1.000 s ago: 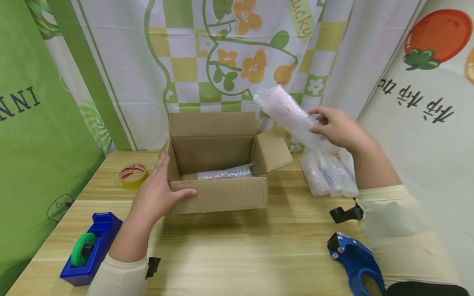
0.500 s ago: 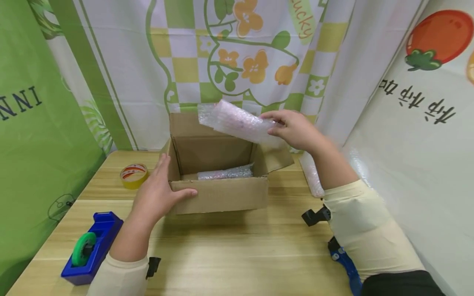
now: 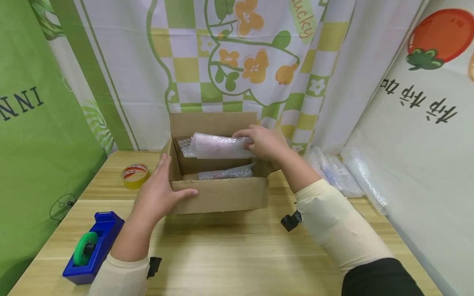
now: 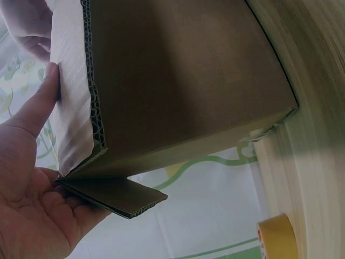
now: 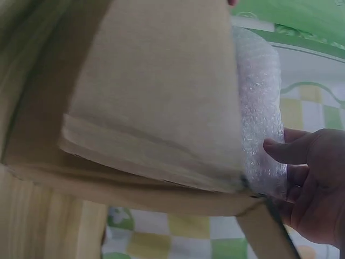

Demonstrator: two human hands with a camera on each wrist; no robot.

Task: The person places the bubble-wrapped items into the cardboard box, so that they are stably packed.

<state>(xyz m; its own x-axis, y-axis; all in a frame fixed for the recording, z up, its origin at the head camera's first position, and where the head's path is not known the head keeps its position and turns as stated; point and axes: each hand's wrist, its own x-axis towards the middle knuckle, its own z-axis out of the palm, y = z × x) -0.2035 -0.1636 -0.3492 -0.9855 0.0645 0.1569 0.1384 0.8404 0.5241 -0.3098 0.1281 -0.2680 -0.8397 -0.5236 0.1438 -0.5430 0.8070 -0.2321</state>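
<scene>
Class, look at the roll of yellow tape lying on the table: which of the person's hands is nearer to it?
Left. The left hand rests on the cardboard box's left front corner, just right of the yellow tape roll. The right hand holds a bubble-wrapped packet over the box, farther off.

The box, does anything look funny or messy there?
Nothing looks broken or spilled. The cardboard box sits flat on the table with its flaps open. The right hand holds a bubble-wrapped bundle over the opening, above another bundle inside. The left hand steadies the box's corner.
</scene>
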